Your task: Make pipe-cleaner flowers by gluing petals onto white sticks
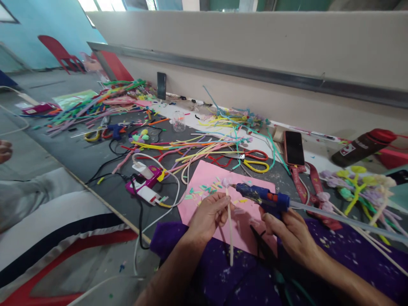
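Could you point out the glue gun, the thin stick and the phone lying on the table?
glue gun (262,196): head view, on its blue body.
thin stick (230,229): head view, mid-shaft.
phone (293,147): head view, on its dark screen.

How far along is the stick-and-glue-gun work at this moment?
Done: several finished flowers lie at the right of the table. In hand: the left hand holds a thin stick upright, a pale tuft at its top, while the right hand aims a blue glue gun at that tip. Left: many loose coloured strips lie unused.
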Demonstrator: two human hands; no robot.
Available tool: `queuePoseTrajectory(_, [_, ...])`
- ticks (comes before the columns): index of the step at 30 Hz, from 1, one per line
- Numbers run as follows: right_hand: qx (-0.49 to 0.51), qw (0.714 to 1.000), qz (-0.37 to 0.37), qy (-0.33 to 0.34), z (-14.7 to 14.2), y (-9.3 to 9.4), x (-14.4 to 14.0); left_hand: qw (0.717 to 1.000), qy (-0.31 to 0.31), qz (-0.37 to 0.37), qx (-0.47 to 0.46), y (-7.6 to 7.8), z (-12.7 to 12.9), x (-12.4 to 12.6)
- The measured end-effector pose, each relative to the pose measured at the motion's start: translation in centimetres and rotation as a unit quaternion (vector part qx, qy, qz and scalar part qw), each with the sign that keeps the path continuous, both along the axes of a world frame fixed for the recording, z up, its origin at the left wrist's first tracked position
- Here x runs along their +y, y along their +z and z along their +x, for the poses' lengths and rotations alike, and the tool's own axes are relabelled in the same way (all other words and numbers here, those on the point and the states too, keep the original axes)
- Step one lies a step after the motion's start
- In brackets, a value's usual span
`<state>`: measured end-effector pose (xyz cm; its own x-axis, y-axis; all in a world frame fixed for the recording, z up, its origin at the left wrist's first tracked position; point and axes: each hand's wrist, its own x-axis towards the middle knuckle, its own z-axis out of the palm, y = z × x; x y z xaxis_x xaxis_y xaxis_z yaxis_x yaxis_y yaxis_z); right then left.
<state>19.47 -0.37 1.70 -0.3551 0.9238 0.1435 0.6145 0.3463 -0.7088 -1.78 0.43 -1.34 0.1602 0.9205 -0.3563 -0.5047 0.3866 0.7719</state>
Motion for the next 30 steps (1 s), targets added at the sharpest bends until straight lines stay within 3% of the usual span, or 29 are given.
queuePoseTrajectory(6, [-0.008, 1.0, -0.001, 0.028, -0.11, -0.09, -0.09, 1.0, 0.004, -0.007, -0.018, -0.03, -0.06, 0.07])
queuePoseTrajectory(14, [-0.002, 1.0, 0.004, 0.006, 0.09, -0.14, -0.16, 1.0, 0.003, 0.008, -0.017, 0.0, 0.01, -0.03])
queuePoseTrajectory(19, [-0.015, 0.999, -0.016, 0.039, -0.07, -0.13, -0.16, 1.0, -0.001, -0.003, -0.017, 0.02, -0.02, 0.11])
queuePoseTrajectory(26, [0.011, 1.0, 0.007, 0.027, -0.06, -0.1, -0.02, 1.0, -0.001, 0.01, -0.022, -0.16, -0.03, 0.09])
queuePoseTrajectory(30, [0.006, 0.999, -0.018, 0.035, 0.01, -0.17, -0.1, 1.0, -0.002, 0.015, -0.02, -0.25, -0.04, 0.1])
